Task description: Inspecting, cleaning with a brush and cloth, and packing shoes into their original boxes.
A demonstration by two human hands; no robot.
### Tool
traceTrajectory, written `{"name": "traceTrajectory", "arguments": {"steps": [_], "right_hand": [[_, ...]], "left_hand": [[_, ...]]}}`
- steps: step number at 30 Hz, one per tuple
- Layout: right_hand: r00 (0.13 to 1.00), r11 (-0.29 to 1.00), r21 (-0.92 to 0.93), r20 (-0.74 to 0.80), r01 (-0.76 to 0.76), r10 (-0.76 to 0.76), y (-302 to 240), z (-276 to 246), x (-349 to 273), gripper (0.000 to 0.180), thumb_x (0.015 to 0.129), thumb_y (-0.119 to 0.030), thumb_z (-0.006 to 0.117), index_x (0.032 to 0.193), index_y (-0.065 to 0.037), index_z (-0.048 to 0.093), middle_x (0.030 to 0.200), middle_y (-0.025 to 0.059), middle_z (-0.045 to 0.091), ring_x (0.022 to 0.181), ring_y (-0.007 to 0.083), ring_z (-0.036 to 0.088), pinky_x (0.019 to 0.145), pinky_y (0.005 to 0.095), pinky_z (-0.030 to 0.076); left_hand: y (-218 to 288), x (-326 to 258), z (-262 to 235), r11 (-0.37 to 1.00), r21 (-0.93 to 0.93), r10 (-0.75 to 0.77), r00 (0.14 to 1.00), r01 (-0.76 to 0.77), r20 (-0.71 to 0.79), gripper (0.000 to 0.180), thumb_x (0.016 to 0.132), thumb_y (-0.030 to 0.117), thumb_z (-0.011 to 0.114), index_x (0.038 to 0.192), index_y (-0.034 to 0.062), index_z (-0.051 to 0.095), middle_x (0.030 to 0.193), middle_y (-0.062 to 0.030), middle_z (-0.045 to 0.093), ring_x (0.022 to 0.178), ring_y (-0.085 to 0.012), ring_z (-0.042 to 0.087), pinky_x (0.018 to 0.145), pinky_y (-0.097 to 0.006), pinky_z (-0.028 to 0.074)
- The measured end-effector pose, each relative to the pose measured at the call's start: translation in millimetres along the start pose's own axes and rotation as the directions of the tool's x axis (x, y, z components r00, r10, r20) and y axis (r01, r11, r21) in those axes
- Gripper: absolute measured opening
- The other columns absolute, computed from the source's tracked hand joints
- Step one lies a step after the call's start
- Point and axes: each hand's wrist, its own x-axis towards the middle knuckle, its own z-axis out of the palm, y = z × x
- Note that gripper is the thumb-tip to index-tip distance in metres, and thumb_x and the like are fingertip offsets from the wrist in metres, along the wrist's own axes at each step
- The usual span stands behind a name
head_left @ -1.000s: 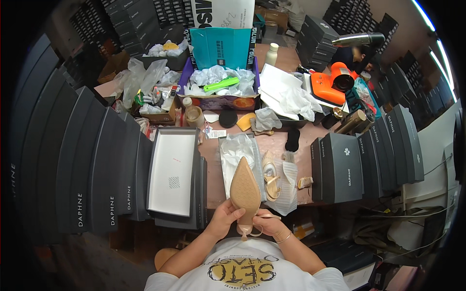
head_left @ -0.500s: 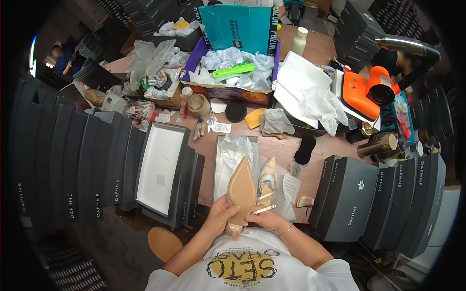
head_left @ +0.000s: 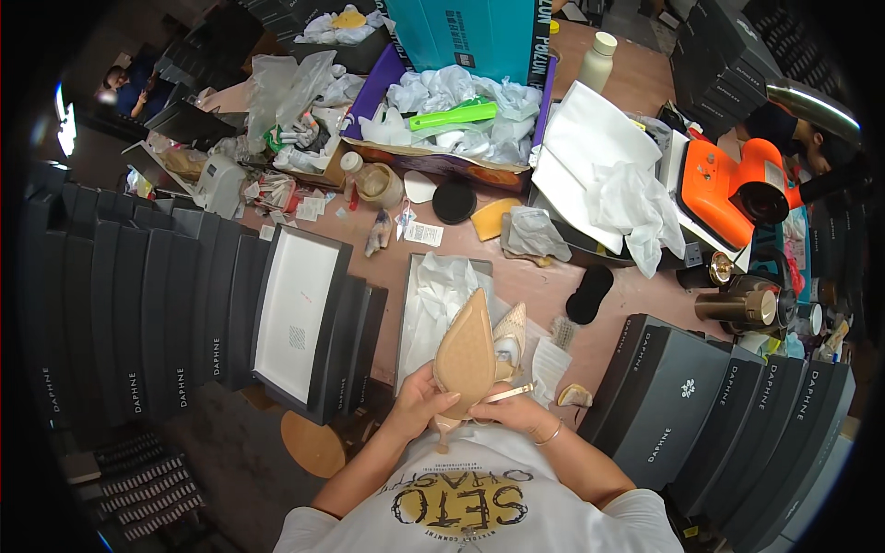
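A beige pointed-toe heeled shoe (head_left: 466,355) is held between my hands, its tan sole turned up and its toe pointing away from me. My left hand (head_left: 419,405) grips its left side, the thumb lying on the sole. My right hand (head_left: 518,411) is closed at its heel end, where a pale strap (head_left: 509,394) sticks out to the right. A second beige shoe (head_left: 511,334) shows just behind and right of the first, partly covered by it. Beyond them stands an open grey shoebox (head_left: 401,309) with white tissue paper (head_left: 442,286) in it.
Dark grey shoeboxes are stacked at the left (head_left: 147,304) and right (head_left: 645,405). An open box with a white inside (head_left: 300,323) leans on the left. Farther back are a purple carton (head_left: 433,168) of crumpled paper, an orange device (head_left: 714,189) and a black oval pad (head_left: 590,295).
The view has shifted slightly. The held shoe has tilted a little, and it now covers more of the second shoe. Both hands keep their grip.
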Motion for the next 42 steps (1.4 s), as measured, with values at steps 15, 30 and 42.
{"name": "traceTrajectory", "arguments": {"steps": [15,30,42], "right_hand": [[0.955,0.974,0.038,-0.209,0.224,-0.211,40,41,10,0.02,0.089,-0.016,0.063,0.096,0.002,0.066,0.089,0.005,0.067,0.081,0.0114,0.058,0.075,0.0265,0.048],[0.905,0.677,-0.735,-0.261,0.04,-0.336,-30,90,13,0.019,0.093,-0.016,0.054,0.1,0.002,0.058,0.094,0.0123,0.064,0.088,0.0183,0.061,0.076,0.0289,0.047],[0.8,0.813,-0.57,-0.429,0.121,-0.42,-38,104,20,0.032,0.095,-0.018,0.053,0.119,0.003,0.053,0.093,0.0096,0.063,0.08,0.0135,0.061,0.071,0.0258,0.049]], "left_hand": [[16,-18,-13,0.996,0.084,0.017,0.996,-0.024,0.084,0.051,0.085,0.009,0.065,0.128,-0.0061,0.041,0.118,-0.0127,0.057,0.107,-0.0152,0.056,0.093,-0.029,0.044],[42,-21,-42,0.974,0.166,0.139,0.985,-0.155,0.1,0.08,0.09,0.029,0.062,0.147,0.0043,0.012,0.14,-0.0167,0.032,0.128,-0.0214,0.035,0.106,-0.036,0.03],[22,-10,-61,0.788,-0.558,-0.203,0.965,0.261,0.165,0.05,0.094,0.039,0.052,0.128,0.0042,0.043,0.118,-0.0112,0.055,0.107,-0.0215,0.056,0.094,-0.039,0.046]]}}
